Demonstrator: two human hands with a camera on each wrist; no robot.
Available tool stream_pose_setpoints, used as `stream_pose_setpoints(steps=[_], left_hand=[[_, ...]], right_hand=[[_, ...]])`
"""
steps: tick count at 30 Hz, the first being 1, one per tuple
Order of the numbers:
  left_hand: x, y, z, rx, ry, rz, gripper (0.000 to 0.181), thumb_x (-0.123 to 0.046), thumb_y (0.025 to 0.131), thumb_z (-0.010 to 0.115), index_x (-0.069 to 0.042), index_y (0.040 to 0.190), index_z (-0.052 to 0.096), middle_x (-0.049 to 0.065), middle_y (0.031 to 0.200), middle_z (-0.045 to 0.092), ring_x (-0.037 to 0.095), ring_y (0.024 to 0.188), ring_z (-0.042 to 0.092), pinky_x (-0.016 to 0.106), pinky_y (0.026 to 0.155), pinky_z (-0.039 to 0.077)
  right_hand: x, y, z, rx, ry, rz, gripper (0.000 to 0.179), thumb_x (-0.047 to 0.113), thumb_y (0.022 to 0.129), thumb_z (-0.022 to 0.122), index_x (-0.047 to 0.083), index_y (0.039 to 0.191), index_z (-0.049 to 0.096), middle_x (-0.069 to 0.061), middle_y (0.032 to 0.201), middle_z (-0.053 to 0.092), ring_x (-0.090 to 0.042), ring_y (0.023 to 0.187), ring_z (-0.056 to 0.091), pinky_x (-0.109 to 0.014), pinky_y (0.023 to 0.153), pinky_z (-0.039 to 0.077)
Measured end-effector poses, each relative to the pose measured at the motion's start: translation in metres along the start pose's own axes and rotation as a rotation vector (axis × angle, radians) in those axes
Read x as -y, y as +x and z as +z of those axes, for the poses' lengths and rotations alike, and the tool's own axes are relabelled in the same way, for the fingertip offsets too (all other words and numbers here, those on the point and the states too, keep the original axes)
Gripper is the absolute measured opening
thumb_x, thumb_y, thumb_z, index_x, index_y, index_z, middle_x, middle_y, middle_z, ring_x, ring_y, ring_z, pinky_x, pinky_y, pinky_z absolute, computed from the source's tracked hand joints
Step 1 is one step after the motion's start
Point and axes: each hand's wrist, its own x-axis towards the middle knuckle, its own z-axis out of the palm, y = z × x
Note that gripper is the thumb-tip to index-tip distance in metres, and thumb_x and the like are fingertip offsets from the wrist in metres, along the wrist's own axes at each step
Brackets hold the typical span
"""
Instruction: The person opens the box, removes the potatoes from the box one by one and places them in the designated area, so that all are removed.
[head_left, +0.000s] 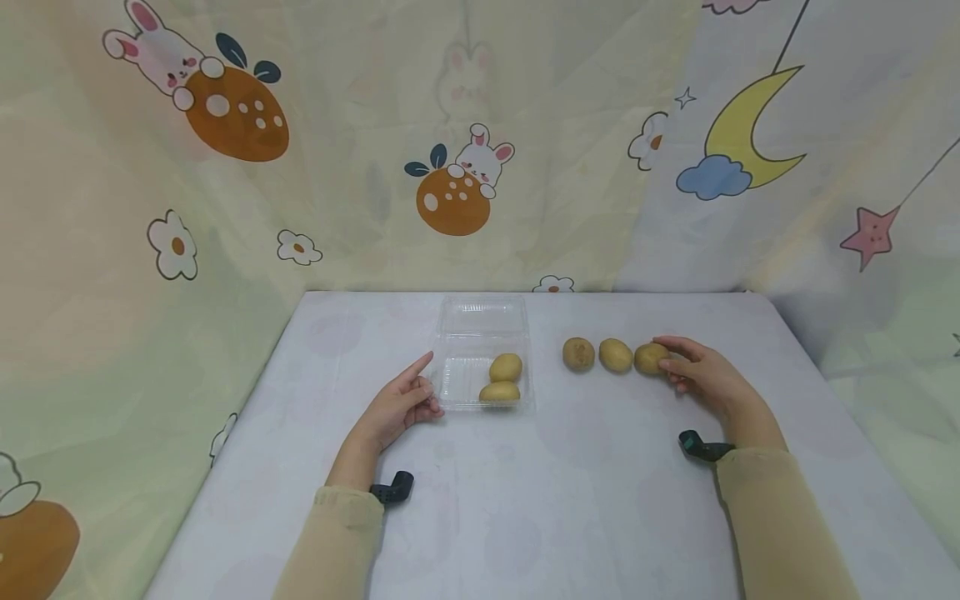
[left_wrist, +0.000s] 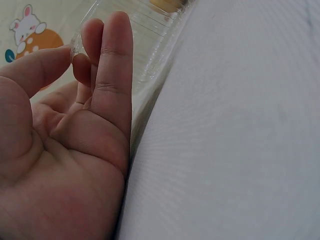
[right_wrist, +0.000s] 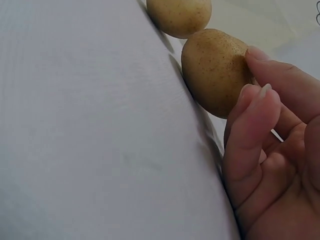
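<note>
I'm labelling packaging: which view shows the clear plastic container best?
The head view: it shows the clear plastic container whole, lying open. The left wrist view catches only part of it, beyond the left hand; the right wrist view shows none of it.

Both hands (head_left: 402, 406) (head_left: 705, 377) forward, well apart

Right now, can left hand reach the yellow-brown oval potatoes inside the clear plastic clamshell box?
Probably yes: the left hand is at the left edge of the box, whose clear lid is open. It need only clear the side wall and cross to the potatoes.
</note>
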Motion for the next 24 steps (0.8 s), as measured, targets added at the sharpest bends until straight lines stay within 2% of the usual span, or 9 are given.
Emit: stream_pose_setpoints(steps=[13, 19, 24], left_hand=[[0.0000, 0.0009, -0.0003, -0.004, -0.006, -0.004, 0.065, -0.007, 0.101, 0.051, -0.028, 0.157, 0.025, 0.001, 0.090, 0.054, 0.014, 0.079, 0.066, 0.037, 0.086, 0.061], [0.0005, 0.0013, -0.0007, -0.006, -0.005, -0.001, 0.066, -0.007, 0.101, 0.052, -0.025, 0.158, 0.024, 0.001, 0.091, 0.054, 0.014, 0.080, 0.066, 0.037, 0.086, 0.061], [-0.0002, 0.0009, -0.0003, -0.013, -0.001, -0.009, 0.065, -0.007, 0.101, 0.052, -0.027, 0.157, 0.026, 0.002, 0.091, 0.055, 0.014, 0.080, 0.066, 0.038, 0.086, 0.061]], right_hand=[[-0.0031, -0.0021, 0.0003, -0.006, 0.043, -0.052, 0.063, 0.030, 0.095, 0.067, 0.013, 0.149, 0.041, 0.008, 0.123, 0.050, -0.005, 0.076, 0.055, -0.021, 0.060, 0.054], [-0.0038, -0.0027, 0.0008, -0.041, 0.050, -0.045, 0.062, 0.034, 0.093, 0.068, 0.016, 0.147, 0.045, 0.012, 0.124, 0.052, -0.005, 0.076, 0.054, -0.022, 0.060, 0.054], [-0.0031, -0.0040, 0.0010, -0.033, 0.055, -0.053, 0.062, 0.033, 0.094, 0.067, 0.014, 0.148, 0.044, 0.011, 0.124, 0.052, -0.004, 0.075, 0.055, -0.022, 0.059, 0.055]])
